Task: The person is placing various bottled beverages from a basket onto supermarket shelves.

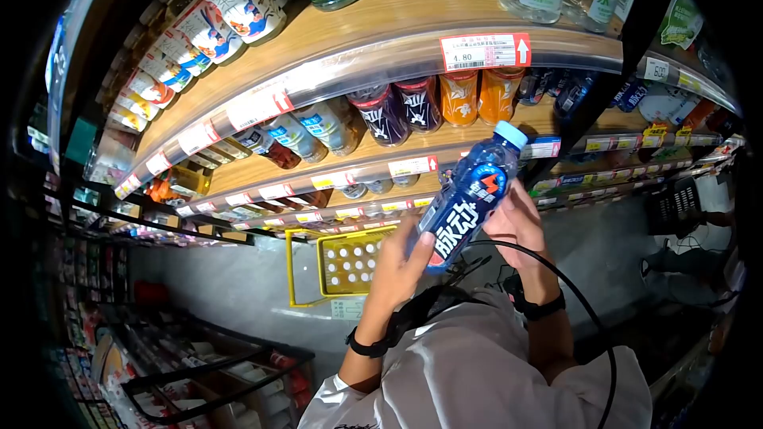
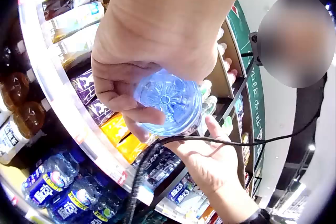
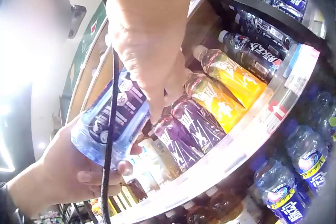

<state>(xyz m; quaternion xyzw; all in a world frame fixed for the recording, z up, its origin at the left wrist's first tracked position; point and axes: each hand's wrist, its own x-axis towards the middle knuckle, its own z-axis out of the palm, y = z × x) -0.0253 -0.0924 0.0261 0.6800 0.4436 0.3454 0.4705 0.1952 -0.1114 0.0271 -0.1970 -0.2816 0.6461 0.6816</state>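
A blue-labelled drink bottle (image 1: 469, 206) is being held in front of the shelves, tilting with its light-blue cap (image 1: 511, 135) toward the upper right of the head view. The left hand (image 1: 397, 266) is gripping the bottle around its lower end, thumb and fingers curling about it. The right hand (image 1: 520, 226) is lying open beside the upper part, its fingers partly hidden behind the bottle; whether it is touching cannot be told. A black cable (image 1: 568, 282) is curving past the right forearm. Beyond the bottle, orange drink bottles (image 1: 458, 99) are standing beside dark purple bottles (image 1: 381, 117), below a shelf edge that is carrying a price label (image 1: 486, 52) reading 4.80. Lower down, a yellow basket (image 1: 322, 268) is resting on the grey floor (image 1: 230, 270), containing white-capped bottles (image 1: 352, 266) in rows.
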